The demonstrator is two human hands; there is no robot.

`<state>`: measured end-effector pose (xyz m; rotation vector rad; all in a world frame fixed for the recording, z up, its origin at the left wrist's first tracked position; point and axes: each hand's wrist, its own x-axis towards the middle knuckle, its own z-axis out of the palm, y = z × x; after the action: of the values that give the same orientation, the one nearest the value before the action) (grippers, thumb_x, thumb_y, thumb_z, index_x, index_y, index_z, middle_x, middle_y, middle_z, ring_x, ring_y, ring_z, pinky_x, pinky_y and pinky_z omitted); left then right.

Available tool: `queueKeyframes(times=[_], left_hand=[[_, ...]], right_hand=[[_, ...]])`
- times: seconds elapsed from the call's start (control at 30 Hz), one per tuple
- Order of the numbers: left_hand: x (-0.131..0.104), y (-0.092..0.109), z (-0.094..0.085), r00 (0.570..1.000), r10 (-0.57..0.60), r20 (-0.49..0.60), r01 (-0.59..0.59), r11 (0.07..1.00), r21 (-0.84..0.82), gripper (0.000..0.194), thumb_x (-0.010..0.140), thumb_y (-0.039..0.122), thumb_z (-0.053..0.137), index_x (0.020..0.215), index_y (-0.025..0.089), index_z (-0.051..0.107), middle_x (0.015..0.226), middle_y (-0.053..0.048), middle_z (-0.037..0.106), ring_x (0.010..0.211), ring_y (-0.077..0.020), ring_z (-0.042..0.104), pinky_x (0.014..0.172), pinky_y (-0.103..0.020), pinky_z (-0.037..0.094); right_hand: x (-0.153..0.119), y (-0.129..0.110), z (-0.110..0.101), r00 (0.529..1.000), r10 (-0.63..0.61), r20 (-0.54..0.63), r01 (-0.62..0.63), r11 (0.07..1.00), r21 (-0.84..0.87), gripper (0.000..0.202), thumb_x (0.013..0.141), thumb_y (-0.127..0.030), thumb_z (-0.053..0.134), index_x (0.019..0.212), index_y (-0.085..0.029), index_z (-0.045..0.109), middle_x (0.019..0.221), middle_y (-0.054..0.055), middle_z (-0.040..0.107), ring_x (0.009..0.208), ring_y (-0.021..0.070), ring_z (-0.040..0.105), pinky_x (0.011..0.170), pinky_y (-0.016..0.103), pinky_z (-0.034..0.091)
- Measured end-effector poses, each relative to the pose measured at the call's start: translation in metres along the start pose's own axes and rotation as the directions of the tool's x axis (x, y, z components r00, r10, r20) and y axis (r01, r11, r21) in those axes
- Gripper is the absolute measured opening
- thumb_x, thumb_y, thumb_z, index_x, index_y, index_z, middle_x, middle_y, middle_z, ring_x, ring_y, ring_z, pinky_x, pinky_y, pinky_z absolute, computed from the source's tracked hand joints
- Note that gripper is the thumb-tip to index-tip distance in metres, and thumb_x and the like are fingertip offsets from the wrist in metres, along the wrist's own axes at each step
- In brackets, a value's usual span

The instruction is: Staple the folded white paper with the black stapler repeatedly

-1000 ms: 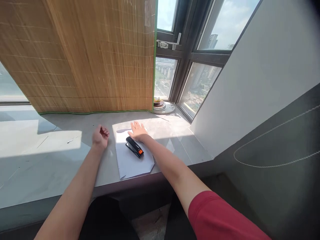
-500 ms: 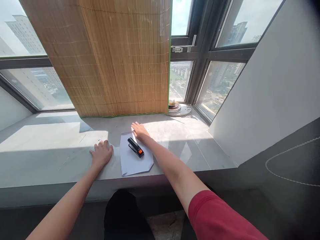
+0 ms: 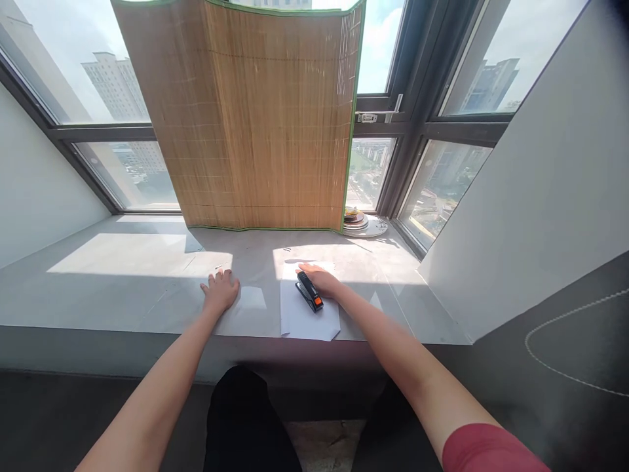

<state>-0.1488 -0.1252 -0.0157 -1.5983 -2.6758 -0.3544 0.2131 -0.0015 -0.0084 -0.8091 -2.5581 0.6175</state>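
A white sheet of paper (image 3: 299,321) lies on the pale window ledge, its lower right corner folded or cut at a slant. On it rests a black stapler (image 3: 309,292) with an orange patch at its near end. My right hand (image 3: 319,280) lies over the paper's upper right part, beside the stapler's far end; its thumb side is partly hidden by the stapler, and its visible fingers stretch to the left. Flat on the ledge, left of the paper, is my left hand (image 3: 221,290), fingers spread and nothing in it.
A bamboo mat (image 3: 265,131) with green edging stands against the window behind the ledge (image 3: 122,295). Stacked plates (image 3: 366,225) sit in the right corner by the window frame. A white wall (image 3: 511,196) slopes on the right.
The view has shifted, showing more of the window's left side and the mat's top. My right hand has come nearer, beside the stapler. My left hand still lies on the ledge.
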Motion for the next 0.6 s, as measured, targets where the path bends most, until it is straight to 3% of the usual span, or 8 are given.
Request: queueKeyframes(times=[0.17,0.3,0.37,0.47,0.53,0.6], left_hand=[[-0.002,-0.002,0.002,1.000,0.007,-0.024,-0.006,1.000,0.009,0.060,0.109,0.044,0.034,0.158,0.015,0.053,0.175,-0.023,0.038,0.161,-0.0506,0.029,0.124,-0.080,0.022],[-0.003,-0.003,0.000,1.000,-0.002,-0.004,0.002,1.000,0.014,0.061,0.110,0.044,0.034,0.161,0.015,0.052,0.177,-0.022,0.035,0.163,-0.0494,0.027,0.127,-0.076,0.022],[-0.005,-0.002,-0.004,1.000,-0.002,-0.001,0.002,1.000,0.026,0.062,0.111,0.043,0.034,0.163,0.015,0.051,0.178,-0.022,0.034,0.164,-0.0493,0.027,0.127,-0.076,0.022],[-0.014,0.003,-0.007,1.000,0.017,-0.012,-0.016,0.998,0.067,0.060,0.109,0.034,0.037,0.162,0.010,0.052,0.175,-0.026,0.037,0.163,-0.0489,0.031,0.127,-0.074,0.026],[-0.026,0.010,-0.004,0.998,0.054,-0.016,-0.052,0.994,0.093,0.059,0.107,0.026,0.037,0.158,0.003,0.056,0.171,-0.031,0.041,0.161,-0.0487,0.035,0.126,-0.073,0.030],[-0.041,0.018,0.004,0.996,0.083,-0.016,-0.081,0.991,0.109,0.059,0.107,0.028,0.037,0.154,-0.001,0.058,0.169,-0.034,0.043,0.160,-0.0506,0.037,0.125,-0.073,0.032]], right_hand=[[-0.027,0.005,-0.015,0.999,0.019,-0.050,-0.024,0.993,-0.118,0.026,0.101,-0.023,0.058,0.117,-0.026,0.078,0.144,0.012,0.072,0.138,0.0304,0.064,0.119,0.046,0.047],[-0.034,-0.005,-0.020,0.965,0.100,-0.241,-0.135,0.982,-0.131,0.028,0.101,-0.017,0.050,0.107,-0.024,0.076,0.124,0.012,0.078,0.122,0.0290,0.070,0.108,0.046,0.055],[-0.041,-0.013,-0.026,0.902,0.172,-0.396,-0.215,0.974,-0.065,0.030,0.101,-0.019,0.046,0.105,-0.024,0.075,0.116,0.013,0.079,0.115,0.0308,0.071,0.103,0.050,0.058],[-0.066,-0.042,-0.044,0.756,0.306,-0.579,-0.254,0.952,0.172,0.030,0.101,-0.030,0.044,0.095,-0.028,0.074,0.100,0.012,0.080,0.099,0.0329,0.073,0.088,0.053,0.062],[-0.097,-0.077,-0.060,0.704,0.318,-0.635,-0.166,0.943,0.288,0.031,0.102,-0.040,0.045,0.092,-0.031,0.073,0.097,0.011,0.079,0.095,0.0337,0.075,0.084,0.054,0.063],[-0.140,-0.120,-0.078,0.678,0.304,-0.669,-0.069,0.933,0.354,0.034,0.105,-0.048,0.045,0.099,-0.036,0.077,0.103,0.010,0.079,0.105,0.0351,0.076,0.090,0.059,0.063]])
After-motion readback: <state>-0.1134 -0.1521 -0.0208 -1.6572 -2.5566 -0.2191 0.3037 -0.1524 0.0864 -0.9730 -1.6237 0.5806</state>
